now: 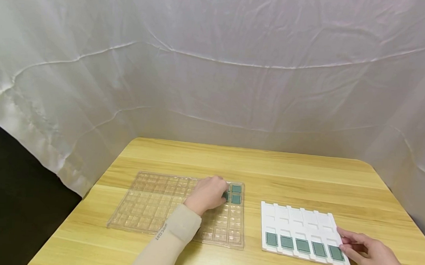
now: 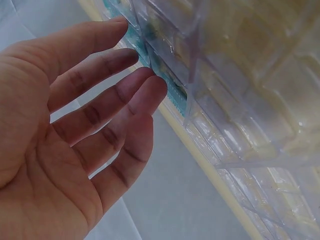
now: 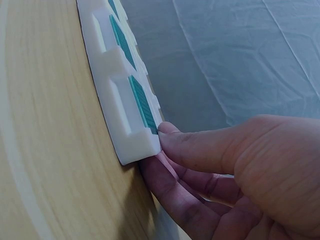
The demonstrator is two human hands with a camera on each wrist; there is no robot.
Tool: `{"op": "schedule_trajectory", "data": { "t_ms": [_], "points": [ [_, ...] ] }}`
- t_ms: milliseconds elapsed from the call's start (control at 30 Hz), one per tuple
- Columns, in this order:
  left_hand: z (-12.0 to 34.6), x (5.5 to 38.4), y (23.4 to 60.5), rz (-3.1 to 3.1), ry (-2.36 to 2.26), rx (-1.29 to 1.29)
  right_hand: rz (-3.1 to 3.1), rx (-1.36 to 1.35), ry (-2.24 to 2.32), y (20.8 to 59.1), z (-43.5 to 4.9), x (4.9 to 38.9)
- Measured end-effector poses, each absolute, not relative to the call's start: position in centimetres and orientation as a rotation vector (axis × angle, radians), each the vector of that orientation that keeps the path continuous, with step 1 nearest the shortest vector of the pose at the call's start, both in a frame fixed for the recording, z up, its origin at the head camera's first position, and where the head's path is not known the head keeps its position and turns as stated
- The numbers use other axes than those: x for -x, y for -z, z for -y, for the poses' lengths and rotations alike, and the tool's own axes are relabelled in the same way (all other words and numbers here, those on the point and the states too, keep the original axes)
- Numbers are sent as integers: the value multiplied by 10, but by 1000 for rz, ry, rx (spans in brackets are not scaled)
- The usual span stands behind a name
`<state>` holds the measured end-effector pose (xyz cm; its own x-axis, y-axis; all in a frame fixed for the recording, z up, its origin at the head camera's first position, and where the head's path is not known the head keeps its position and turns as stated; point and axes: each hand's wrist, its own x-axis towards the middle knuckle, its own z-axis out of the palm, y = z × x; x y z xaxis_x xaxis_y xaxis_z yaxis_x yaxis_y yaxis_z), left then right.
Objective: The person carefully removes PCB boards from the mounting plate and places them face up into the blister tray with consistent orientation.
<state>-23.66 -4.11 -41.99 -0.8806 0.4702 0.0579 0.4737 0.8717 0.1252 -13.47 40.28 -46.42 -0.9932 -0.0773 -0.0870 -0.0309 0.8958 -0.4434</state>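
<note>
The person's left forearm is covered by a long, pale cream sleeve (image 1: 157, 254), smooth and lightly creased. It ends in a broad cuff (image 1: 184, 222) of the same cream. Just elbow-side of the cuff runs small dark lettering (image 1: 161, 232), too small to read surely. Beyond the cuff, the left hand (image 1: 207, 193) is bare; the right hand (image 1: 374, 252), well apart from the cuff, is bare too.

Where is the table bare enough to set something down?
Bare table lies behind the clear tray and white tray, up to the curtain, with a narrow strip between the trays. Crowded: green pieces at the left hand, and the white tray's end in the right hand.
</note>
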Motion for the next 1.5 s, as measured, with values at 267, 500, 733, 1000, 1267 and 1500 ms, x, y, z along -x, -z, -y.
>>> {"op": "schedule_trajectory", "data": {
  "t_ms": [267, 500, 733, 1000, 1267, 1500],
  "points": [
    [41, 238, 420, 3021, 217, 755, -2945, 76, 688, 464, -403, 135],
    [42, 237, 420, 3019, 208, 744, -2951, 77, 686, 464, -403, 135],
    [41, 234, 420, 3023, 201, 748, -2959, 85, 682, 464, -403, 135],
    [33, 226, 412, 2980, 237, 854, -2945, 74, 676, 463, -403, 135],
    [14, 213, 405, 2922, 243, 996, -2933, 68, 662, 462, -403, 135],
    [-2, 201, 400, 2890, 220, 1091, -2947, 71, 664, 463, -403, 135]
  ]
}}
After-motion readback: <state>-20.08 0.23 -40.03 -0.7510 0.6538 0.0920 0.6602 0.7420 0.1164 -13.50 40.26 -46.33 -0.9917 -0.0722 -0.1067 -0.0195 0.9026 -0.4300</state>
